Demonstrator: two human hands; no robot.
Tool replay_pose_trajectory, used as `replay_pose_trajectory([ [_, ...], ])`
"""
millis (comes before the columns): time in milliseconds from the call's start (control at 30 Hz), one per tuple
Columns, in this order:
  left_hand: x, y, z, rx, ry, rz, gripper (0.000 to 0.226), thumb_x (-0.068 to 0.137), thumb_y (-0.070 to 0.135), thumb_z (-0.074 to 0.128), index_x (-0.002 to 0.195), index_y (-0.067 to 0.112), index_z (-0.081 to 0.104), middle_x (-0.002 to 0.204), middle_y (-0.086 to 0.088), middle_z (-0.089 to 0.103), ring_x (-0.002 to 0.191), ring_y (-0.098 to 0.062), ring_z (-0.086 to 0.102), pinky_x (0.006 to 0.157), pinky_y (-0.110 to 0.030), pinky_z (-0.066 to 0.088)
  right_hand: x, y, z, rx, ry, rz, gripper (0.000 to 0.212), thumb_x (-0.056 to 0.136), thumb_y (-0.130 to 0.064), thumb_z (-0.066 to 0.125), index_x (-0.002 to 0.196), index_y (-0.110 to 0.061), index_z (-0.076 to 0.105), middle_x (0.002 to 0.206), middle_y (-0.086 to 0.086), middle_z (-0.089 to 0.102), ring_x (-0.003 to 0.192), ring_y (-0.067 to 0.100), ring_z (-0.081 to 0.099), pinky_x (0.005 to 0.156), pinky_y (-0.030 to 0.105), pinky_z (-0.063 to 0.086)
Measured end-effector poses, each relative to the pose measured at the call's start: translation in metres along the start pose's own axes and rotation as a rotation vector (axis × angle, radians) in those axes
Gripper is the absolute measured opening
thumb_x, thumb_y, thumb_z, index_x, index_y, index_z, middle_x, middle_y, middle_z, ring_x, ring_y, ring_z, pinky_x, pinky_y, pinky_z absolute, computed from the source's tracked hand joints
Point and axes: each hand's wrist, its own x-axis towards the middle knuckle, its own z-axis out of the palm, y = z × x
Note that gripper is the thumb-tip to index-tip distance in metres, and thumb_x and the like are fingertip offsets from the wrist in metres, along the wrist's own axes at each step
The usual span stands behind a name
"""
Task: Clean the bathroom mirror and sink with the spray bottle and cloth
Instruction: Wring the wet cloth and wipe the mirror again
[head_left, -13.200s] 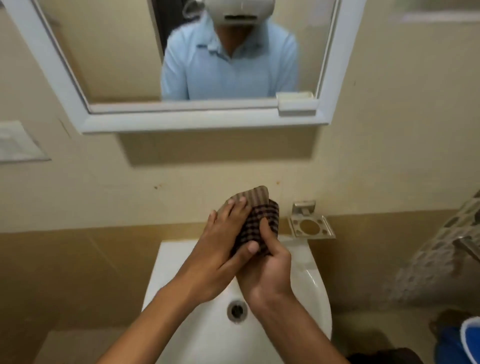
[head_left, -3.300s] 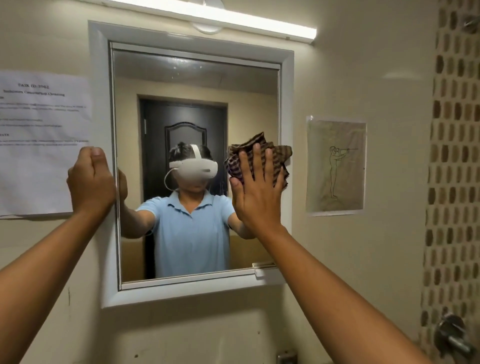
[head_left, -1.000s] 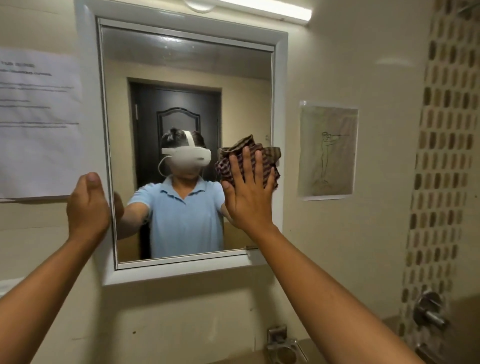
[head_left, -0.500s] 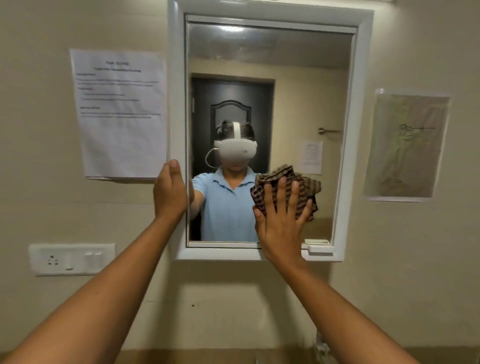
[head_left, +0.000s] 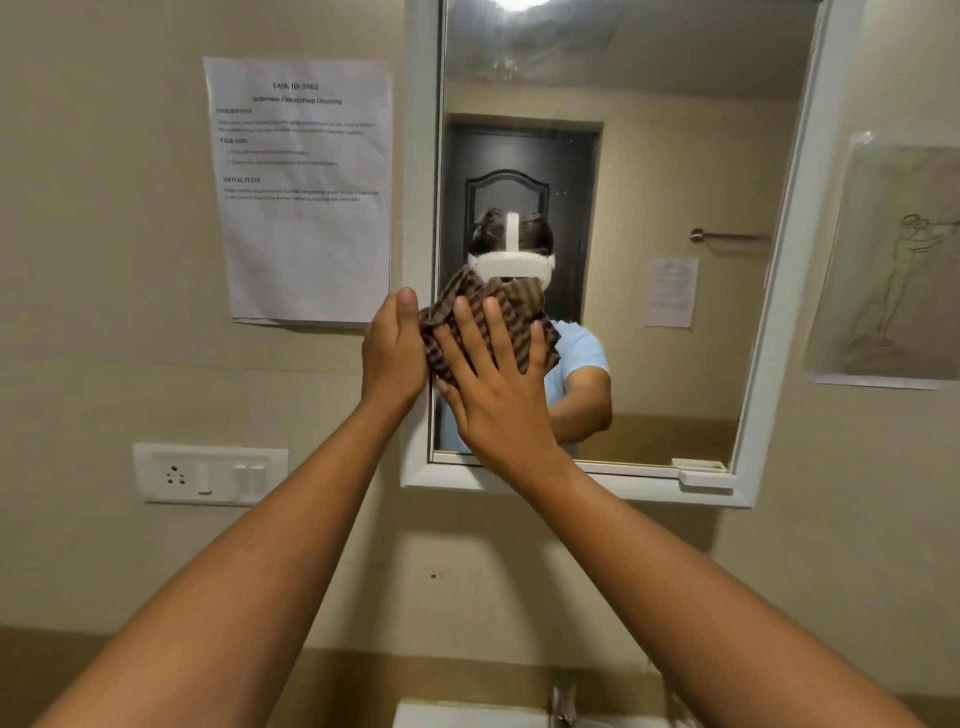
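Observation:
The mirror (head_left: 675, 182) hangs on the wall in a white frame (head_left: 416, 156). My right hand (head_left: 498, 395) presses a brown striped cloth (head_left: 470, 293) flat against the lower left of the glass, fingers spread and straight. My left hand (head_left: 392, 353) holds the frame's left side, thumb up, right beside the cloth; its fingers are hidden behind the hand. Only the white sink's rim (head_left: 467, 717) and the tap (head_left: 563, 701) show at the bottom edge. The spray bottle is out of view.
A printed task sheet (head_left: 306, 187) is taped left of the mirror, above a white switch plate (head_left: 208, 473). A sketch on paper (head_left: 893, 260) hangs on the right. A small white ledge (head_left: 701, 467) sits on the frame's lower right corner.
My right hand has slid the cloth leftward across the glass, from the right side to the left edge beside my left hand. The view has shifted left and closer.

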Motion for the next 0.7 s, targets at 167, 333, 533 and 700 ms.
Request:
replay_pose_trajectory([
  [167,0.0,-0.001,-0.002,0.016,-0.009,-0.018,0.038,0.108,0.038,0.026,0.089,0.015,0.05,0.076,0.007,0.048,0.071,-0.005,0.045,0.068,-0.024,0.036,-0.05,-0.006,0.015,0.008,-0.032,-0.102,0.063,0.102,-0.04,0.038,0.158,-0.021,0.018,0.166,0.004,0.007,0.153,0.029,0.002,0.118,0.062,0.014],
  [333,-0.001,-0.002,0.0,0.018,0.018,-0.019,0.04,0.108,0.036,0.026,0.099,0.011,0.055,0.093,-0.005,0.056,0.084,-0.014,0.048,0.075,-0.024,0.034,-0.068,0.003,0.015,-0.018,-0.063,-0.249,0.056,0.104,-0.04,0.035,0.156,-0.022,0.026,0.165,0.002,0.015,0.153,0.027,0.008,0.116,0.062,0.017],
  [533,0.004,-0.012,0.001,0.052,0.056,0.062,0.039,0.107,0.037,0.026,0.089,0.011,0.048,0.092,-0.024,0.055,0.083,-0.028,0.049,0.072,-0.031,0.032,-0.078,0.059,-0.009,-0.03,-0.132,-0.393,0.051,0.106,-0.036,0.029,0.156,-0.027,0.027,0.164,-0.002,0.02,0.153,0.021,0.01,0.12,0.057,0.013],
  [700,0.002,-0.012,0.006,0.08,0.093,0.059,0.048,0.108,0.035,0.024,0.097,-0.002,0.053,0.102,-0.032,0.058,0.097,-0.042,0.055,0.079,-0.041,0.038,-0.088,0.121,-0.034,-0.063,-0.121,-0.042,0.058,0.103,-0.039,0.035,0.157,-0.024,0.021,0.166,0.004,0.012,0.153,0.029,0.004,0.117,0.062,0.013],
])
